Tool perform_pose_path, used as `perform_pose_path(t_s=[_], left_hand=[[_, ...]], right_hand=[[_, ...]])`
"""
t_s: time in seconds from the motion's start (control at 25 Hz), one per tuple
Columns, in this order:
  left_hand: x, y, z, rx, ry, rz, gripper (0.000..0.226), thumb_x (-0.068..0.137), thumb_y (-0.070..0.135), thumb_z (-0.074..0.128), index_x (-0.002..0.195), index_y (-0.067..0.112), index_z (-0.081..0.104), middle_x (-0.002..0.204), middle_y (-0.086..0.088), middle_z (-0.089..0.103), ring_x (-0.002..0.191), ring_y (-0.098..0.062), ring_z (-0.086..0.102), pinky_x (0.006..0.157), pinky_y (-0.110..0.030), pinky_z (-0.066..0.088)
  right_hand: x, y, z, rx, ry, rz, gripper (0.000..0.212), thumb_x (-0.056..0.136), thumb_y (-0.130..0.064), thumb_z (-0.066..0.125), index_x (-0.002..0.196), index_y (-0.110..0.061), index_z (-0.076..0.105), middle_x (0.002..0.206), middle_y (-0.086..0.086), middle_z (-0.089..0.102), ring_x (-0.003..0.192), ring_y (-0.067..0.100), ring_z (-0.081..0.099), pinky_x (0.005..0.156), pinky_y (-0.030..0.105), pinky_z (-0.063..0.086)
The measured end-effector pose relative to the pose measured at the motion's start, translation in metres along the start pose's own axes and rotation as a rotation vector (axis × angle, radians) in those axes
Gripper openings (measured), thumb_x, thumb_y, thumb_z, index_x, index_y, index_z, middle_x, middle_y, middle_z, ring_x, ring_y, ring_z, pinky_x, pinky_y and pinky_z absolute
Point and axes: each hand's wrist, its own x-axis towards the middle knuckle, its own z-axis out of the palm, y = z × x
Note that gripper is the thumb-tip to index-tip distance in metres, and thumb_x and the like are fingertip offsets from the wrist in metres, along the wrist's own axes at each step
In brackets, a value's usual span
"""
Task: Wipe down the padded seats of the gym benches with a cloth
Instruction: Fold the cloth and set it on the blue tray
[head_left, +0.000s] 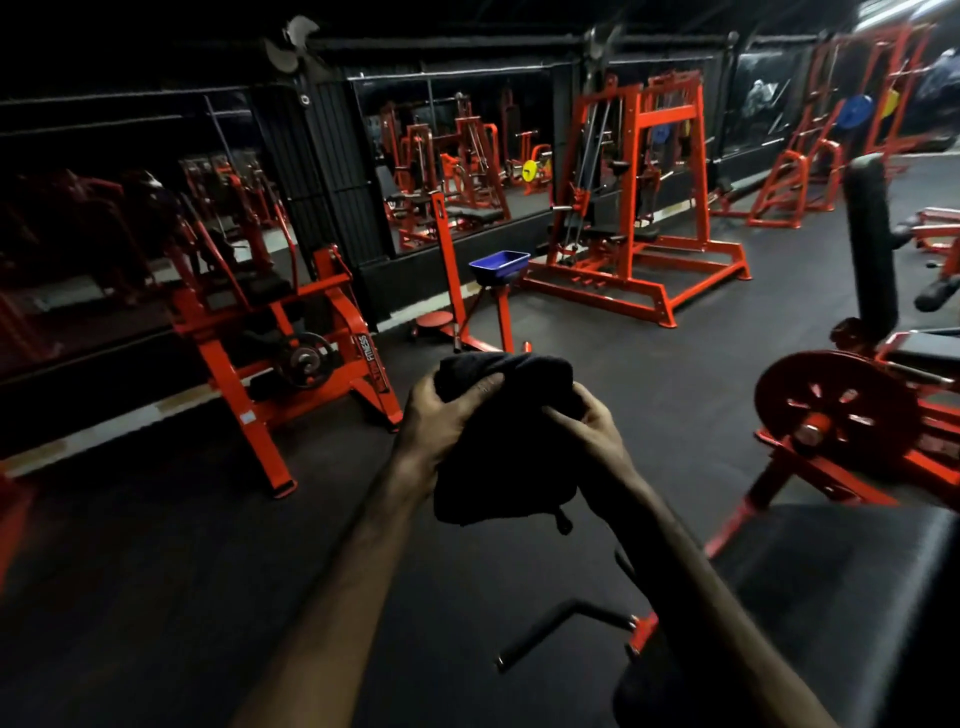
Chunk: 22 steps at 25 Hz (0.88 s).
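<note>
Both hands are raised at the centre of the frame, holding a dark cloth (506, 441) between them in mid-air above the black floor (156, 571). The left hand (441, 421) is just left of centre; its grip is curled round the cloth's upper left part, with the thumb lying across the top of the fabric. The right hand (597, 423) is just right of centre, its grip closed on the cloth's right edge, fingers tucked into the folds. The cloth is bunched at the top and hangs down in a loose lump between the two wrists, touching nothing else.

In the lower right corner lies a black padded bench seat (810, 597), blurred, beneath the right forearm and well below the cloth; the cloth is not on it. An upright black pad (870, 244) stands at the right edge, above a red weight plate (836, 413) on an orange frame.

At the left of the frame stands an orange plate-loaded machine (291, 358). Above the hands, in the middle distance, a blue tray (498, 265) sits on top of an orange stand. Behind it, upper centre right, is a large orange cable machine (639, 208). Mirrors (457, 156) along the back wall reflect more orange equipment.
</note>
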Motion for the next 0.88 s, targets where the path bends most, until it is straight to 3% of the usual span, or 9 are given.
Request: perform_pose_path(t_s=[0.2,0.32,0.4,0.48,0.6,0.64,0.76,0.88], left_hand=[[0.115,-0.031,-0.054,-0.019,-0.028,-0.109,0.018,0.094,0.028,0.083,0.104,0.014,0.080,0.105,-0.006,0.083,0.107,-0.028,0.078,0.094,-0.039,0.064],[0.222,-0.073,-0.074,0.030,0.001,0.012,0.007,0.097,0.023,0.080,0.102,0.018,0.078,0.102,0.004,0.083,0.101,-0.016,0.079,0.090,-0.033,0.063],[0.302,-0.107,-0.081,0.059,0.022,0.075,0.015,0.098,0.028,0.080,0.111,0.022,0.075,0.110,0.007,0.082,0.108,-0.013,0.076,0.096,-0.033,0.059],[0.379,-0.130,-0.087,0.092,0.031,0.091,0.033,0.093,0.047,0.079,0.118,0.026,0.074,0.121,0.009,0.079,0.120,-0.013,0.072,0.107,-0.038,0.054],[0.477,-0.150,-0.096,0.117,0.007,0.085,0.056,0.084,0.065,0.075,0.123,0.026,0.073,0.123,0.010,0.078,0.122,-0.012,0.071,0.108,-0.038,0.054],[0.510,-0.156,-0.100,0.125,-0.013,0.055,0.051,0.086,0.062,0.077,0.121,0.025,0.074,0.120,0.010,0.079,0.119,-0.012,0.072,0.105,-0.035,0.055],[0.597,-0.177,-0.106,0.157,-0.167,-0.033,0.022,0.094,0.025,0.083,0.115,0.020,0.077,0.115,0.001,0.081,0.110,-0.015,0.076,0.094,-0.026,0.060],[0.675,-0.215,-0.111,0.207,-0.379,-0.141,0.038,0.087,0.020,0.089,0.122,0.012,0.077,0.116,-0.004,0.082,0.109,-0.020,0.078,0.094,-0.033,0.062]], right_hand=[[0.121,0.035,0.046,0.036,0.033,-0.004,0.023,0.103,-0.008,0.063,0.126,-0.007,0.064,0.116,0.013,0.074,0.107,0.024,0.069,0.094,0.040,0.056],[0.216,0.063,0.065,0.010,0.004,-0.049,0.019,0.105,-0.009,0.061,0.124,-0.010,0.065,0.107,-0.002,0.076,0.100,0.014,0.072,0.083,0.028,0.059],[0.287,0.080,0.077,-0.022,0.001,-0.068,0.017,0.105,-0.010,0.063,0.122,-0.010,0.065,0.101,-0.007,0.076,0.094,0.007,0.072,0.077,0.022,0.058],[0.360,0.092,0.089,-0.048,0.037,-0.086,0.017,0.104,-0.010,0.064,0.121,-0.010,0.065,0.100,-0.008,0.076,0.094,0.006,0.072,0.077,0.021,0.057],[0.456,0.109,0.107,-0.047,0.056,-0.102,0.014,0.104,-0.014,0.065,0.118,-0.016,0.065,0.105,-0.001,0.076,0.099,0.012,0.070,0.082,0.028,0.058],[0.487,0.114,0.112,-0.049,0.050,-0.111,0.014,0.103,-0.018,0.066,0.117,-0.019,0.065,0.109,0.004,0.075,0.101,0.015,0.069,0.085,0.033,0.057],[0.578,0.133,0.117,-0.031,0.081,-0.145,0.016,0.101,-0.021,0.067,0.117,-0.020,0.064,0.111,0.012,0.072,0.100,0.016,0.067,0.086,0.039,0.055],[0.659,0.159,0.107,0.010,0.157,-0.107,0.015,0.104,-0.013,0.066,0.119,-0.015,0.062,0.104,0.001,0.074,0.098,0.013,0.070,0.081,0.032,0.058]])
